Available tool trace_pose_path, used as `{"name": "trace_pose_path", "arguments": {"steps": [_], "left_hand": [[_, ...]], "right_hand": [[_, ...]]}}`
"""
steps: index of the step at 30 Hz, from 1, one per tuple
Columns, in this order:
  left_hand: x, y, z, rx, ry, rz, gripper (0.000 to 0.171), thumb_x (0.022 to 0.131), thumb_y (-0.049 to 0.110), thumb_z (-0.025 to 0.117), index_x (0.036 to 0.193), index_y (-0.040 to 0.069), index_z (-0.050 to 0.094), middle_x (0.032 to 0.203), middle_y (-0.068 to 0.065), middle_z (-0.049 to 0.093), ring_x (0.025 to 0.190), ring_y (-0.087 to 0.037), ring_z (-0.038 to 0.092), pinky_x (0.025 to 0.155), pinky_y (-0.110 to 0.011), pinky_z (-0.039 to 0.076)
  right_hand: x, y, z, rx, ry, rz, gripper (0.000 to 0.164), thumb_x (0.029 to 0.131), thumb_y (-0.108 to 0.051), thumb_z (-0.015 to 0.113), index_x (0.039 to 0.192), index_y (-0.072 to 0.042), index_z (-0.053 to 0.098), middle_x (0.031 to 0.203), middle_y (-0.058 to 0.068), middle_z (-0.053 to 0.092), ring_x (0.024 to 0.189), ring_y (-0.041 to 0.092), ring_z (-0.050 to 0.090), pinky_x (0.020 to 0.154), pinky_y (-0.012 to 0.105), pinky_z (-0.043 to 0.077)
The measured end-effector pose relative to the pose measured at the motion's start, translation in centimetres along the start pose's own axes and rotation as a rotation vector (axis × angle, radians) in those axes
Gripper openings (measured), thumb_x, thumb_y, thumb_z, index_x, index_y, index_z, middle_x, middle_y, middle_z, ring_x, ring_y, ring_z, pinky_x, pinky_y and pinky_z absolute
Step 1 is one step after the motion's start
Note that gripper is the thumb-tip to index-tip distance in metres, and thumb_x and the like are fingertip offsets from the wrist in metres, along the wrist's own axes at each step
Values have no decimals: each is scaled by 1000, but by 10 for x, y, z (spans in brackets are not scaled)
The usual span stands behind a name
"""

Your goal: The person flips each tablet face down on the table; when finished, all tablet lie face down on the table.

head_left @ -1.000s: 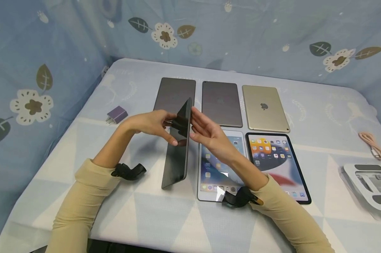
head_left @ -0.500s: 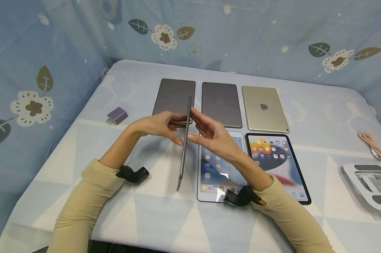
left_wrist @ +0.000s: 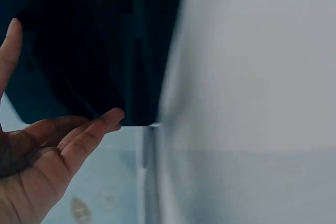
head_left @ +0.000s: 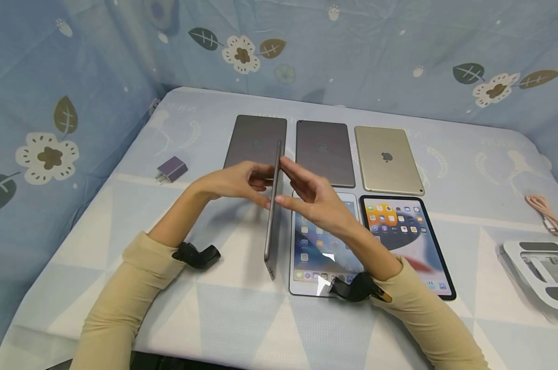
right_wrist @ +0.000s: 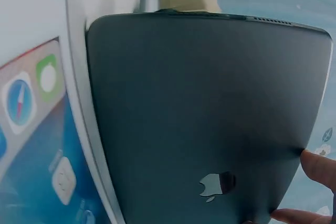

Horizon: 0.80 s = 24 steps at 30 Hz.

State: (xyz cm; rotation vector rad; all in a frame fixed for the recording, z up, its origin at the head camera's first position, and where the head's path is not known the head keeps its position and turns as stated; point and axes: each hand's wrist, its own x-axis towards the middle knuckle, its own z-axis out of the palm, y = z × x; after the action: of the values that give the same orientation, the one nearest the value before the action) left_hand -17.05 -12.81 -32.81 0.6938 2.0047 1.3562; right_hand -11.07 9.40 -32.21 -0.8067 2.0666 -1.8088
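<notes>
A dark grey tablet [head_left: 273, 226] stands almost edge-on above the table between my two hands, tilted. My left hand [head_left: 234, 180] holds it from the screen side; in the left wrist view, the dark screen [left_wrist: 100, 40] has the thumb in front and fingers along one edge. From the back side my right hand [head_left: 318, 203] holds it, fingertips near the upper part and thumb against it. The back [right_wrist: 184, 114] with an apple logo fills the right wrist view, where fingertips [right_wrist: 318, 167] touch the side edge.
Two grey tablets [head_left: 323, 151] and a gold tablet [head_left: 390, 160] lie face down at the back. A white-framed tablet [head_left: 308, 257] and a black-framed tablet [head_left: 399, 226] lie lit beneath my right arm. A purple charger [head_left: 172, 169] sits left; a cable [head_left: 548, 216] and white stand [head_left: 538, 246] sit right.
The held tablet has turned from showing its dark screen to nearly edge-on, then slightly further round. My left hand has moved a little to the right with it.
</notes>
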Motion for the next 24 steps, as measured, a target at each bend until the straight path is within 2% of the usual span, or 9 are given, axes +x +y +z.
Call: {"name": "trace_pose_path", "arguments": {"steps": [5, 9, 11, 14, 18, 21, 24], "left_hand": [[-20, 21, -4, 20, 16, 86, 95, 76, 14, 82, 149, -5, 24, 155, -18, 29, 141, -29, 35, 113, -40, 32], [-32, 34, -4, 89, 29, 117, 102, 75, 16, 83, 151, -4, 17, 159, -17, 20, 143, -29, 31, 114, -42, 31], [-38, 37, -5, 133, 47, 103, 108, 74, 16, 83, 152, -1, 11, 160, -15, 16, 144, -28, 30, 114, -42, 31], [-45, 38, -7, 172, 72, 70, 115, 72, 16, 84, 154, 3, 5, 161, -13, 12, 145, -28, 28, 114, -42, 32], [-56, 36, -14, 200, 72, 54, 115, 72, 13, 84, 153, 1, 4, 161, -14, 11, 145, -30, 27, 113, -43, 32], [-63, 33, -20, 247, 56, 40, 112, 72, 13, 85, 152, -3, 9, 161, -16, 12, 144, -31, 28, 112, -43, 32], [-69, 32, -23, 316, 45, -3, 111, 71, 17, 86, 151, -5, 13, 160, -18, 14, 143, -32, 31, 111, -43, 34]], "right_hand": [[3, 10, 1, 6, -1, 61, 79, 90, -28, 67, 153, -10, 23, 160, 7, 22, 148, 18, 20, 119, 36, 19], [7, 22, 1, -32, -39, 191, 78, 93, -25, 64, 154, -12, 18, 162, 6, 16, 149, 23, 16, 120, 42, 18], [9, 26, 1, -124, -57, 261, 78, 93, -25, 64, 155, -15, 17, 162, 5, 14, 149, 25, 14, 119, 46, 19], [10, 32, 2, -315, -85, 324, 86, 89, -35, 68, 155, -19, 16, 162, 6, 15, 149, 28, 16, 117, 51, 21], [11, 35, 3, -525, -142, 330, 94, 83, -41, 72, 155, -15, 18, 161, 11, 15, 148, 31, 15, 117, 54, 21], [10, 35, 3, -613, -192, 320, 93, 83, -41, 72, 154, -11, 20, 161, 17, 11, 148, 35, 13, 116, 56, 20], [9, 35, 4, -667, -217, 311, 93, 82, -41, 73, 153, -10, 22, 160, 18, 10, 148, 35, 11, 115, 57, 21]]}}
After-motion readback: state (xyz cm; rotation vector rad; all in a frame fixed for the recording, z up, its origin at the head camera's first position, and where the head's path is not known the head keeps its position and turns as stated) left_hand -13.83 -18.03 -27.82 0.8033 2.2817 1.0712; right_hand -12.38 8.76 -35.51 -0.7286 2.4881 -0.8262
